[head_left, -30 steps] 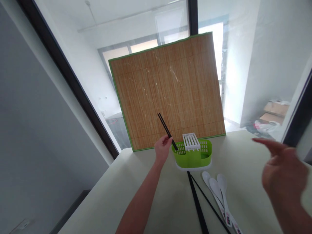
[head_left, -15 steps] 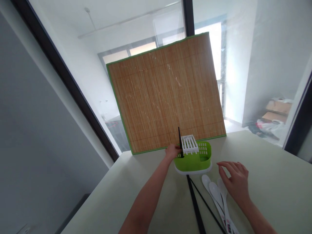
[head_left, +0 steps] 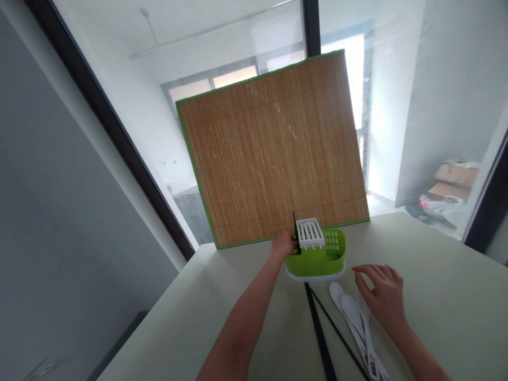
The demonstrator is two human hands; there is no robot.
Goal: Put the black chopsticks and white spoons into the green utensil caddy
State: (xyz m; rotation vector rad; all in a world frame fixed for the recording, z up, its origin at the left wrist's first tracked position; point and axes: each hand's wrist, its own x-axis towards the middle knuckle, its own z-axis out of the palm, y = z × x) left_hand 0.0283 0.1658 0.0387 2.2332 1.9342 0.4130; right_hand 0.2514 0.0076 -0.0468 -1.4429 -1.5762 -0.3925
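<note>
While holding black chopsticks [head_left: 296,228] upright at the left end of the green caddy [head_left: 313,263], hemmed in by a rack

Nearest, before the caddy: a broad black stick [head_left: 320,333] and a thin black stick [head_left: 337,330], almost meeting just short of its white base [head_left: 316,278]. To the caddy's front right, overlapping white spoons [head_left: 351,308], partly behind the right hand [head_left: 382,293]: bare, fingers curved, thumb and forefinger slightly apart.

At the caddy's left end, left hand [head_left: 283,244] closed around the chopsticks; exact number unclear. Across the caddy's middle, just right of them, a white slotted rack [head_left: 310,233].

Close behind the caddy, a tall bamboo mat [head_left: 270,153], blocking the way back. Beyond it, window glass [head_left: 226,37]; far right of the caddy, cardboard boxes [head_left: 454,181].

Well left of the caddy, a slanting table edge; to its right, a broad stretch of pale tabletop [head_left: 448,275]; behind it, a rear edge near the mat's foot.
</note>
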